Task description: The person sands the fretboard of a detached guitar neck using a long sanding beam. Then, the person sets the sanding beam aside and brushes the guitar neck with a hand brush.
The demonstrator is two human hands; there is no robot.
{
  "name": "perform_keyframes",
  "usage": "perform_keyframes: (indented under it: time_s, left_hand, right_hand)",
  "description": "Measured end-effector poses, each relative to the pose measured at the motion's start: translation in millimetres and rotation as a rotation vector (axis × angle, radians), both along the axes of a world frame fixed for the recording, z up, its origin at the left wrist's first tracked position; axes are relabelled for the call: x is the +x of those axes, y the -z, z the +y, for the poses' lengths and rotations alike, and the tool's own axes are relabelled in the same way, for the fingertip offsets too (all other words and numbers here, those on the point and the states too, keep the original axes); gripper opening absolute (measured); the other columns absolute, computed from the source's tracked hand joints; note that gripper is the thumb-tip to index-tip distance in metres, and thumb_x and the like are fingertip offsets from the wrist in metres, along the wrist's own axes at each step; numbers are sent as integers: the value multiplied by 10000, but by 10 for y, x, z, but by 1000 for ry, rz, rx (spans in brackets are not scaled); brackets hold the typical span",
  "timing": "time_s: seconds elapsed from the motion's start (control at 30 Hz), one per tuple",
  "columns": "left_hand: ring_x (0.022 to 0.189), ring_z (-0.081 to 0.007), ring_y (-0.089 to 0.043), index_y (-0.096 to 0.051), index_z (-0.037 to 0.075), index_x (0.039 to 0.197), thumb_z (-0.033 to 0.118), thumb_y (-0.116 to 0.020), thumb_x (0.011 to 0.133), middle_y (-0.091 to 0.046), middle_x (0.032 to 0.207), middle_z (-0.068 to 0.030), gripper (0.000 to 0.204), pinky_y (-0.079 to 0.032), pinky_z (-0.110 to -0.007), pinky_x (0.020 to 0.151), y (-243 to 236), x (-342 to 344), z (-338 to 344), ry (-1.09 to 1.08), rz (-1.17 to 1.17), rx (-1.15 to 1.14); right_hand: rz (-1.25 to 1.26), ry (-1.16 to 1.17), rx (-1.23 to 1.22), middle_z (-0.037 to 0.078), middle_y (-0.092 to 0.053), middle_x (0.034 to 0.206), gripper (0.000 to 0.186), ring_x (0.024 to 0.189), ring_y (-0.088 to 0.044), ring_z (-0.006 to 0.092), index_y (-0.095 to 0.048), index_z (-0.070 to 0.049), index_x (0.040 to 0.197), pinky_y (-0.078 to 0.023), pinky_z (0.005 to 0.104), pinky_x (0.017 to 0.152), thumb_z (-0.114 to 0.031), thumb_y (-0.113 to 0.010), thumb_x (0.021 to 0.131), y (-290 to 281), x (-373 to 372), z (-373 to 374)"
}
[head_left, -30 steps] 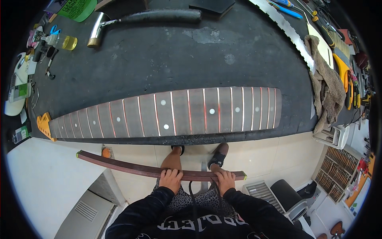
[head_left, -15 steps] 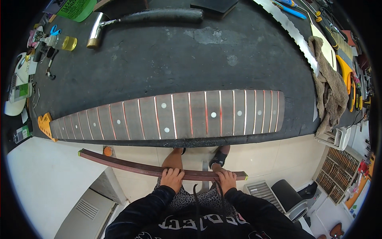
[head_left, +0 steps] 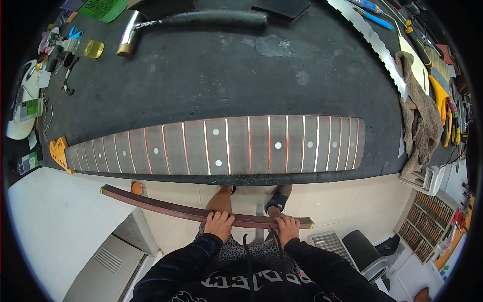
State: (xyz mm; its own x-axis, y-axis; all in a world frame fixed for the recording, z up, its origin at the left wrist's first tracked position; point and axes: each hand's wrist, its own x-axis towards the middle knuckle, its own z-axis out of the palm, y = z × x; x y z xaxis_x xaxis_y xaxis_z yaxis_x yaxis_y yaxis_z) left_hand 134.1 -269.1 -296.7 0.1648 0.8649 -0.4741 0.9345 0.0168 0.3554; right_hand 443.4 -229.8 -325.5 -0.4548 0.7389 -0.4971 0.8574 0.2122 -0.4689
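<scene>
My left hand (head_left: pixel 219 225) and my right hand (head_left: pixel 288 228) are closed over a long dark reddish-brown bar (head_left: pixel 161 206) with yellow-green ends. They hold it level in front of my lap, below the workbench's near edge. The left hand grips near its middle, the right close to its right end. Apart from the bar, a dark guitar fretboard (head_left: pixel 259 152) lies along that edge, its narrow end to the left. Reddish streaks show along several of its frets, and others look bright. A yellow-orange flat piece with holes (head_left: pixel 60 155) lies against the narrow end.
On the black bench (head_left: pixel 216 85) lie a hammer (head_left: pixel 130 35), a bottle of yellow liquid (head_left: pixel 93 49), a toothed metal straightedge (head_left: pixel 372 45) and a brown cloth (head_left: pixel 420 116). Hand tools crowd the right side. A drawer cabinet (head_left: pixel 427 221) stands at the lower right.
The bench and fretboard appear slightly farther right in view. Both hands keep the same grip on the bar, which has barely moved.
</scene>
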Motion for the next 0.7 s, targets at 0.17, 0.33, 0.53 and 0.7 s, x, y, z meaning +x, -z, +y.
perform_keyframes:
  time_s: [0.17, 0.33, 0.53, 0.7]
  left_hand:
    - [1089, -265, -555, -674, 157, 1189, 196, -665, 889, -590, 1083, -49, 303, -390, -484, 1039, -15, -7, 4, -6, -14, 21]
    - [1091, -265, -558, -673, 160, 1187, 186, -667, 884, -593, 1086, -48, 304, -393, -486, 1041, 2, 5, -20, 1, 6, 12]
    - [1094, -266, -559, -673, 165, 1183, 185, -670, 885, -591, 1088, -50, 299, -391, -488, 1051, 19, 17, -35, -8, -3, 7]
    - [1095, -267, -559, -672, 164, 1184, 193, -667, 890, -587, 1092, -51, 295, -390, -489, 1056, 14, 11, -50, -7, -7, 12]
  right_hand:
    - [-18, -12, -9, 89, -611, 1322, 539, 1268, -545, 312, -647, -172, 1318, -358, 541, 1071, -217, -757, 792, 29, 20, -18]
    - [-3, -1, -3, 93, -611, 1327, 542, 1269, -542, 316, -647, -168, 1321, -356, 540, 1072, -231, -757, 794, 33, 22, -32]
    - [-1, -13, -12, 98, -608, 1335, 542, 1261, -543, 321, -645, -156, 1321, -352, 531, 1075, -238, -757, 797, -14, 12, 1]
    - [18, -4, 19, 100, -604, 1343, 542, 1254, -544, 326, -647, -146, 1317, -351, 523, 1075, -238, -757, 794, 14, 14, -28]
